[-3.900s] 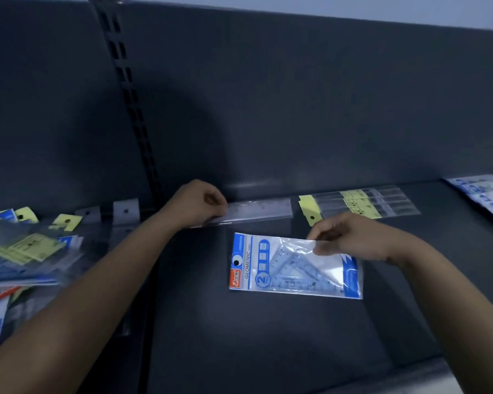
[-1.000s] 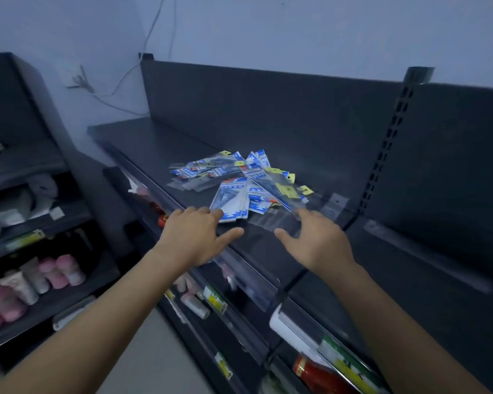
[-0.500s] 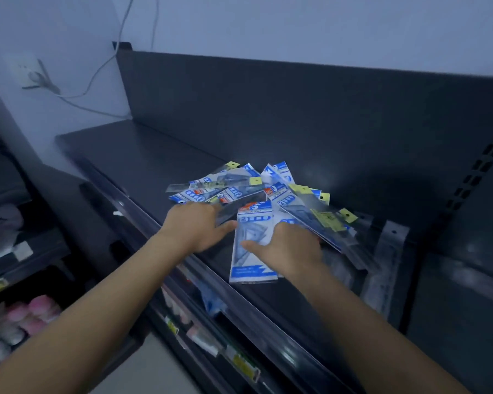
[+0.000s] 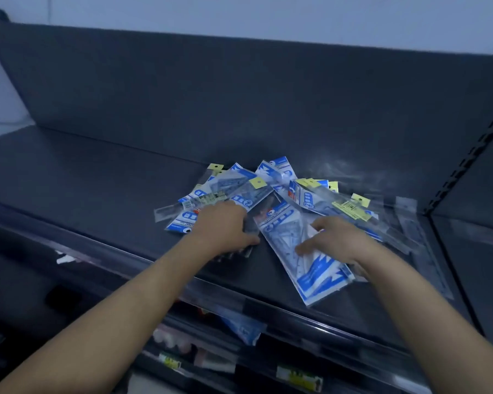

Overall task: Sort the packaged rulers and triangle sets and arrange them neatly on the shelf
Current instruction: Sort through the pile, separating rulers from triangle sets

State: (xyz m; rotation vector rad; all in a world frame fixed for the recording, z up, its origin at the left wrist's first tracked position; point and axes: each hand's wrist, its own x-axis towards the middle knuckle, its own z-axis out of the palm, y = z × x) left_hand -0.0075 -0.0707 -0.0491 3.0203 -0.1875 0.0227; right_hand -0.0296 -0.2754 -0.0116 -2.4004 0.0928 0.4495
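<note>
Many slippery, light packets (image 4: 306, 201); our right hand (image 4: 339, 240) lies flat on a triangle set (image 4: 319, 277), best pinched at its edge; whether our left hand (image 4: 225, 226) holds anything we cannot tell.

One dark shelf (image 4: 97, 180) carries a single heap of stationery packets: at least six blue-and-white triangle sets (image 4: 310, 260) and several clear ruler sleeves (image 4: 421, 240), their exact number lost in the overlap. Five yellow hang tags (image 4: 257, 182) show among them. Two hands are in frame, one left hand (image 4: 225, 226) and one right hand (image 4: 333, 240). Below show one blue packet (image 4: 242, 328) and two price labels (image 4: 299, 376).
</note>
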